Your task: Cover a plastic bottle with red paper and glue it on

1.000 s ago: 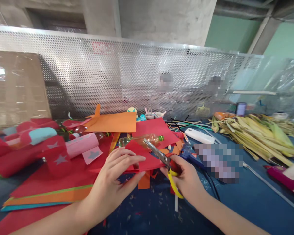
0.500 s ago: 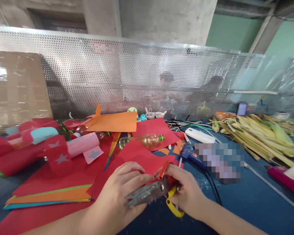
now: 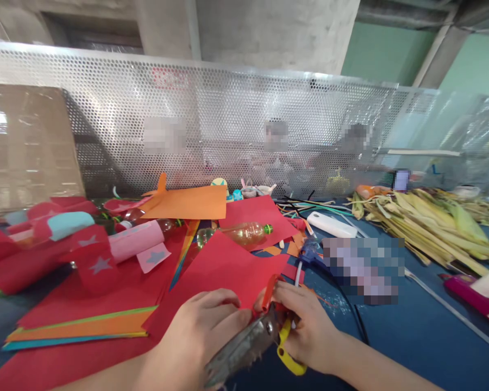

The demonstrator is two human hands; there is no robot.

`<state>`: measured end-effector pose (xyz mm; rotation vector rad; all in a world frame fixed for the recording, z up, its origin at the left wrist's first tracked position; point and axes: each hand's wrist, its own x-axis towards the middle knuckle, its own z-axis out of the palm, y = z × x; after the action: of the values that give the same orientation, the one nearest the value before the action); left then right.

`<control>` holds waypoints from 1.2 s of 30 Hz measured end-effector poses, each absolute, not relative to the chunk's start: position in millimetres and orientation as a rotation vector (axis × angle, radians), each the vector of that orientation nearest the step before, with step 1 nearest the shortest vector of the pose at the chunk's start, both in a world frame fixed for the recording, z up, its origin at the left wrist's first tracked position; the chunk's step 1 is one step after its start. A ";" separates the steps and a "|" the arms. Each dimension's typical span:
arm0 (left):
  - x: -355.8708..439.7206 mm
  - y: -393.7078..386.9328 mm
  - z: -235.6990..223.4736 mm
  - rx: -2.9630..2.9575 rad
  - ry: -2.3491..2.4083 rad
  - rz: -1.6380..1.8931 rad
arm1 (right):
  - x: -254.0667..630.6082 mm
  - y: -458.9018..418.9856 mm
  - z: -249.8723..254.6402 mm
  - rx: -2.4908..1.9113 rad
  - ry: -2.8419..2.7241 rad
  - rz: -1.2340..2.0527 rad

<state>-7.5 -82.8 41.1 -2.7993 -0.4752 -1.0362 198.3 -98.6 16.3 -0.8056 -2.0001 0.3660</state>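
My right hand [image 3: 309,326] is closed around scissors [image 3: 244,345] with red and yellow handles; their dark, stained blades point down and left, towards me. My left hand [image 3: 204,331] has its fingers curled on the near edge of a red paper sheet [image 3: 232,266], gripping it close to my right fingertips. Partly hidden by the scissors and my fingers is the spot where both hands meet the sheet. Just past that sheet lies a clear plastic bottle [image 3: 246,232] with a green cap, on another red sheet [image 3: 256,209].
Coloured paper sheets [image 3: 85,326] are stacked at left, below red and pink paper shapes [image 3: 100,263] with stars. Orange paper [image 3: 187,203] lies behind. To the right are a blue glue gun [image 3: 313,255], a white object [image 3: 332,225] and corn husks [image 3: 427,222]. A perforated metal panel [image 3: 228,119] stands behind.
The scissors have swung from pointing away over the paper to pointing down and left. Both hands have come nearer together and closer to me, and the red sheet now lies more opened out.
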 end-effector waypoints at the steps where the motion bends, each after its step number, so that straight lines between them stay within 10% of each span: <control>1: -7.7 -82.7 41.7 -2.805 -0.464 -1.036 | 198.3 -99.0 15.9 -0.825 -1.998 0.354; 36: -40.7 -43.7 98.4 -2.410 -0.758 -1.072 | 224.1 -71.3 34.6 -1.318 -1.615 0.011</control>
<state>-40.7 -43.7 98.4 -2.4101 -0.7580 -1.0721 224.1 -71.3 34.6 -1.3178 -1.6145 0.0115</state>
